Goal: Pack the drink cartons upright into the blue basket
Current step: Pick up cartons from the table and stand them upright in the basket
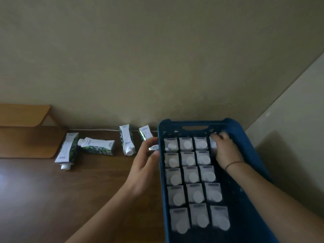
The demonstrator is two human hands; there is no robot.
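Both hands [226,151] grip cartons [190,178] (blue basket [249,146] mostly packed).

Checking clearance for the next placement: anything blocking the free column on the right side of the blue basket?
Nothing visible blocks it. The right hand grips a carton at the far end of that column in the blue basket; nearer, the column shows only dark floor. The left hand holds another carton outside the left wall.

The loose cartons [126,141] on the table carry small printed labels, too blurred to read.
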